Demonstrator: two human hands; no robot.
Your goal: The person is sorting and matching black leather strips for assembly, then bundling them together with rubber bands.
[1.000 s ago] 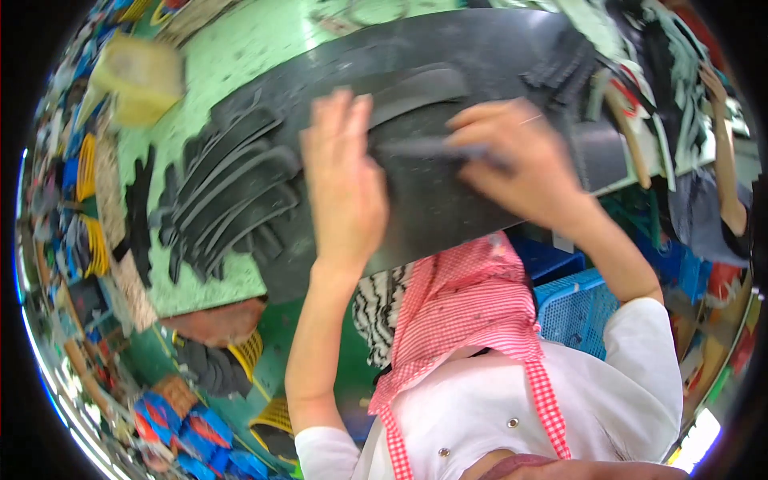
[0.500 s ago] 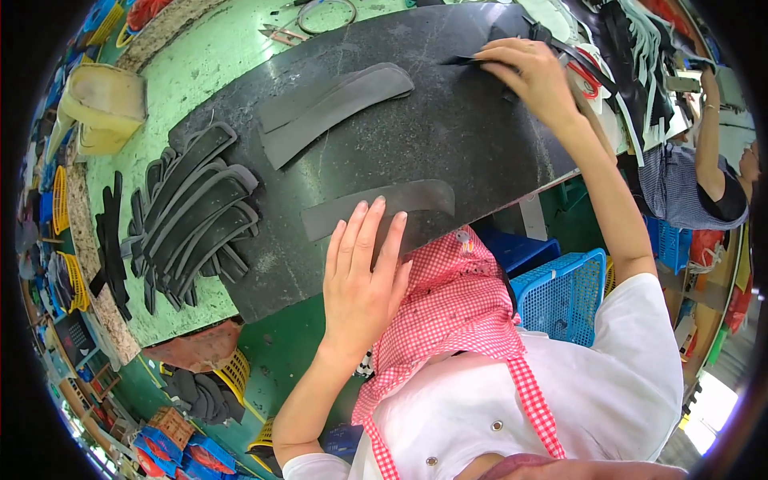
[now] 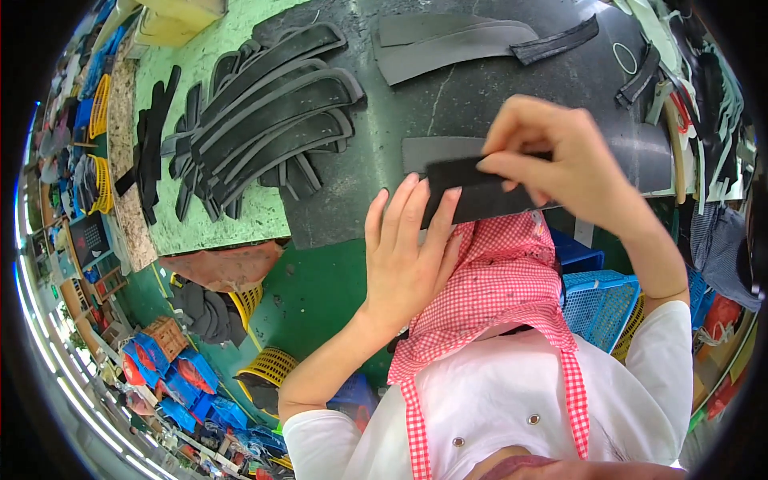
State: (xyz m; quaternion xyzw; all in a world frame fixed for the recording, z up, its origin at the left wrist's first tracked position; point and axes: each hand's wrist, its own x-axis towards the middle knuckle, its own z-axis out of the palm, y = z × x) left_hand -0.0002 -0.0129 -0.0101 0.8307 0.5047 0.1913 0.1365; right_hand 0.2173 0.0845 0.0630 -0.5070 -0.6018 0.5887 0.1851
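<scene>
At the near edge of the dark work slab, my left hand (image 3: 412,256) lies with its fingers stretched out and slightly apart. Its fingertips touch a black strip (image 3: 466,194). My right hand (image 3: 560,164) pinches the upper part of that strip between thumb and bent fingers. Beneath the black strip, a grey curved strip (image 3: 432,146) lies flat, partly covered by it and my hands. Farther back rest overlapping grey strips (image 3: 440,50), with another narrow black strip (image 3: 556,40) touching their right end.
To the left is a heap of curved black strips with grey edges (image 3: 272,120). Thin black strips (image 3: 152,144) lie beyond it on the green tabletop (image 3: 256,228). A small black piece (image 3: 640,78) and a thin ring (image 3: 625,58) sit at right. Blue baskets (image 3: 600,308) stand below the slab.
My right hand has come back from the far right of the slab to the near edge, bringing a black strip over the grey one. The view has shifted, so the tabletop appears farther right.
</scene>
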